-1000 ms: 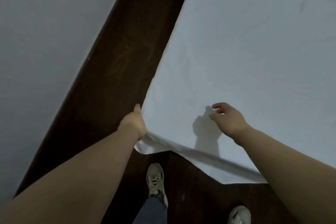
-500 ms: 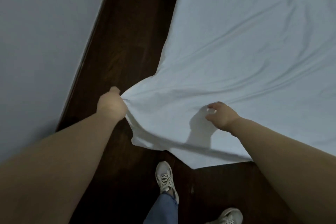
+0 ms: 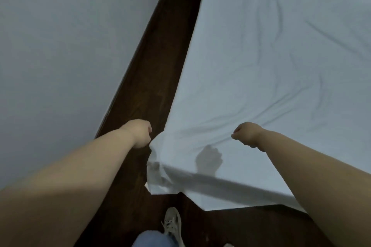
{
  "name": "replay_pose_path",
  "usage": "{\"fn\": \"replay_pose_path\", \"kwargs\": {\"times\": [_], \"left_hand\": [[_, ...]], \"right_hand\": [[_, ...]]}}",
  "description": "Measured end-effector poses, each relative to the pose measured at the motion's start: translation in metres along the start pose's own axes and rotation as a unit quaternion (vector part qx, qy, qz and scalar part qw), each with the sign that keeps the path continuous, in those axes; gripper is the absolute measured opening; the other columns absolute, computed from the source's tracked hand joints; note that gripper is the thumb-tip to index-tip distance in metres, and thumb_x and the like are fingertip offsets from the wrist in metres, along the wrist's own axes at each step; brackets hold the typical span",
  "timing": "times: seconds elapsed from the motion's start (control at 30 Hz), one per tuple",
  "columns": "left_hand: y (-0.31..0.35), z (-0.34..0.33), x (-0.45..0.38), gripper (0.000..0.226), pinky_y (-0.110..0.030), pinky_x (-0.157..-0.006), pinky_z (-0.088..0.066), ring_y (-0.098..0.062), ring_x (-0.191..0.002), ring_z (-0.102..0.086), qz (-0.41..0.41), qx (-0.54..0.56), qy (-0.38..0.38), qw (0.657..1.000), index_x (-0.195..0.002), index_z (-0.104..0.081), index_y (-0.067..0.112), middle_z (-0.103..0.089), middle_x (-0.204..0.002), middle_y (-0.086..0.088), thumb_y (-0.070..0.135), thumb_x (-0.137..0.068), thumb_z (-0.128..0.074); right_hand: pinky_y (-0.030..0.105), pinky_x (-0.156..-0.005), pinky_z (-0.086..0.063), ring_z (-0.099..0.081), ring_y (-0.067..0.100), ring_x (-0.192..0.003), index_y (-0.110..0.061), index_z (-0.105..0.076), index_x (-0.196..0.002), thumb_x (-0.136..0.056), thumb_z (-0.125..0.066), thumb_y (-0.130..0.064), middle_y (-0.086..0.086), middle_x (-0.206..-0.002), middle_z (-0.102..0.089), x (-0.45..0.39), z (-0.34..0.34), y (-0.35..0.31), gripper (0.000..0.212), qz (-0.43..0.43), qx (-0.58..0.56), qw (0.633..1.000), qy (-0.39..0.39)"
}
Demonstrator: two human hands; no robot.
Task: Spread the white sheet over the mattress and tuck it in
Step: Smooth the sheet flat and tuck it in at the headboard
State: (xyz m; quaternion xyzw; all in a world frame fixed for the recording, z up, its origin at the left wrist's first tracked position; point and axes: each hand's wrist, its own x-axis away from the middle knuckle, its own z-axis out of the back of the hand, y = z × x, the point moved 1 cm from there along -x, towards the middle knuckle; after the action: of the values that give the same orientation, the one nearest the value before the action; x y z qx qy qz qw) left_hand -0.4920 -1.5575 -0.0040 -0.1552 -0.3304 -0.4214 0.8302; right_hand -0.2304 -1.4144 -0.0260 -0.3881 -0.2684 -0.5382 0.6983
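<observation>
White sheet (image 3: 271,70) lies creased over the mattress — near corner bunched, both hands fisted on it.

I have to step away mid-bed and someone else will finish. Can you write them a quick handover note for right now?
Left hand: fisted on the white sheet at its near-left corner, beside the bed over the dark floor.
Right hand: fisted, pinching the sheet on top near the foot edge.
Done: sheet spread over the mattress, with creases fanning from both grips.
Left: the near corner hangs loose and bunched over the foot edge; smooth the creases and tuck it in. The far edges' tuck cannot be judged.
</observation>
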Motion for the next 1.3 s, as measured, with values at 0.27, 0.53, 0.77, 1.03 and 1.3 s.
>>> {"fn": "replay_pose_path", "kwargs": {"times": [0.27, 0.53, 0.77, 1.03, 1.3], "left_hand": [[-0.062, 0.097, -0.042, 0.034, -0.034, -0.099, -0.047, -0.024, -0.118, -0.054, -0.057, 0.014, 0.05, 0.997, -0.129, -0.054, 0.018, -0.055, -0.131, -0.005, 0.022, -0.095, -0.054], [-0.179, 0.214, -0.173, 0.035, -0.031, -0.1, -0.042, -0.025, -0.123, -0.051, -0.116, 0.026, 0.022, 0.993, -0.132, -0.054, 0.014, -0.054, -0.134, -0.007, 0.021, -0.098, -0.048], [-0.168, 0.338, -0.269, 0.032, -0.029, -0.096, -0.044, -0.025, -0.118, -0.054, -0.17, -0.014, 0.04, 0.985, -0.128, -0.057, 0.011, -0.057, -0.129, -0.007, 0.021, -0.098, -0.047], [-0.058, 0.461, -0.377, 0.027, -0.028, -0.091, -0.047, -0.019, -0.109, -0.056, -0.248, -0.086, 0.038, 0.964, -0.121, -0.059, 0.022, -0.059, -0.122, -0.001, 0.024, -0.095, -0.052], [0.019, 0.633, -0.537, 0.03, -0.026, -0.088, -0.046, -0.019, -0.11, -0.056, -0.243, -0.081, 0.062, 0.965, -0.126, -0.056, 0.018, -0.058, -0.123, -0.002, 0.021, -0.097, -0.049]], "right_hand": [[0.031, -0.071, -0.038, -0.052, 0.024, -0.079, 0.005, -0.058, -0.119, -0.092, -0.05, -0.021, 0.015, -0.097, -0.064, -0.016, 0.06, -0.112, 0.037, 0.012, -0.135, 0.987, 0.083], [0.031, -0.073, -0.041, -0.057, 0.026, -0.084, 0.003, -0.059, -0.117, -0.093, -0.051, -0.02, 0.014, -0.094, -0.062, -0.1, 0.066, -0.271, 0.034, -0.076, -0.123, 0.987, 0.077], [0.034, -0.098, -0.045, -0.058, 0.024, -0.114, -0.013, -0.062, -0.119, -0.094, -0.054, -0.025, 0.004, -0.114, -0.061, -0.142, 0.15, -0.347, 0.029, -0.063, -0.155, 0.977, 0.134], [0.028, -0.062, -0.039, -0.054, 0.027, -0.079, 0.002, -0.061, -0.116, -0.094, -0.051, -0.02, 0.013, -0.091, -0.059, -0.229, 0.275, -0.325, 0.033, -0.15, -0.247, 0.949, 0.122], [0.027, -0.088, -0.044, -0.055, 0.026, -0.116, -0.001, -0.056, -0.125, -0.099, -0.043, -0.023, 0.005, -0.109, -0.053, -0.356, 0.478, -0.39, 0.037, -0.105, -0.185, 0.966, 0.146]]}}
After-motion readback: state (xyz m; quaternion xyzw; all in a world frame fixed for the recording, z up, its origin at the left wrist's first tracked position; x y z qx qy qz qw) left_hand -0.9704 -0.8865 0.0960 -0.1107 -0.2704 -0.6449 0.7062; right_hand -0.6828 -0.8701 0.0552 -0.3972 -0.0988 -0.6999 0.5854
